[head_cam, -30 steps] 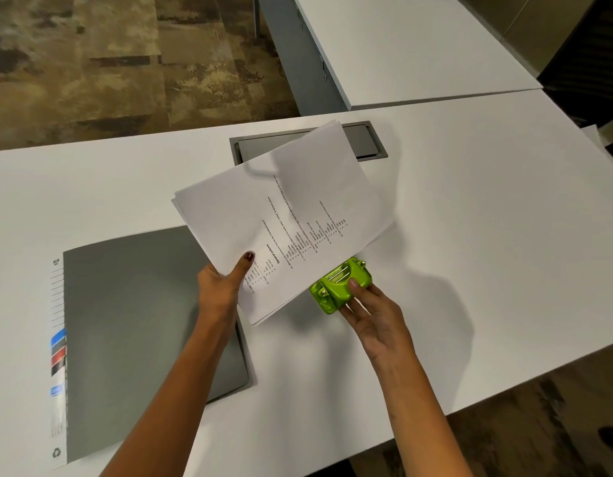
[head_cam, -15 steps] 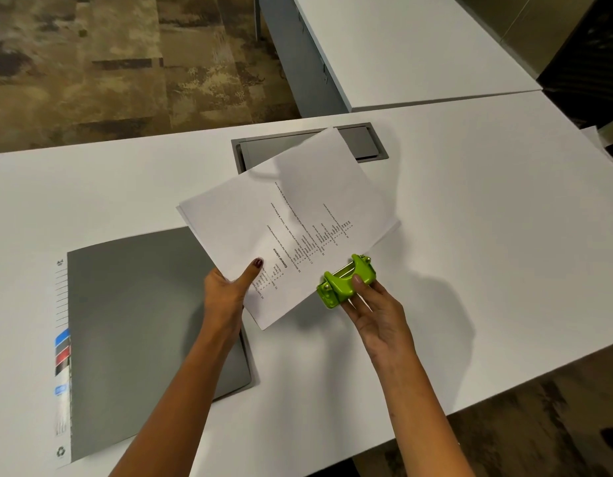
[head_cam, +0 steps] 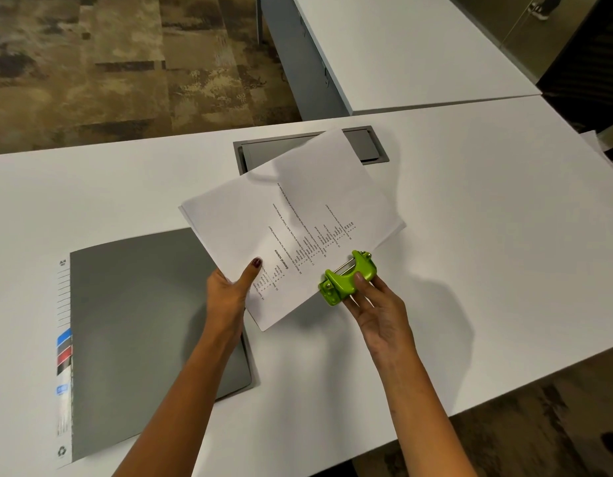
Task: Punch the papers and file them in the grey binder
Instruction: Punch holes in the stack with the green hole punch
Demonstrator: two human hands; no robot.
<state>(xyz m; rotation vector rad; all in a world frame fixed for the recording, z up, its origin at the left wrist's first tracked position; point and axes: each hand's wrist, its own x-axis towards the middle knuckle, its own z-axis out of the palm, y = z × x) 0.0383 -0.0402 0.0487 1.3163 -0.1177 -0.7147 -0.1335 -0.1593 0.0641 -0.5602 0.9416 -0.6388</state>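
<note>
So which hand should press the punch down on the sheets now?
Right. The right hand already grips the small green hole punch at the white printed papers' edge; the left hand is holding those papers.

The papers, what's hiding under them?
Under the papers you can see parts of the grey binder, the grey hatch and the white table. Whatever else they cover stays hidden.

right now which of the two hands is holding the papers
The left hand, thumb pinching the edge of the papers above the binder. The right hand has its grip on the green punch instead.
</note>
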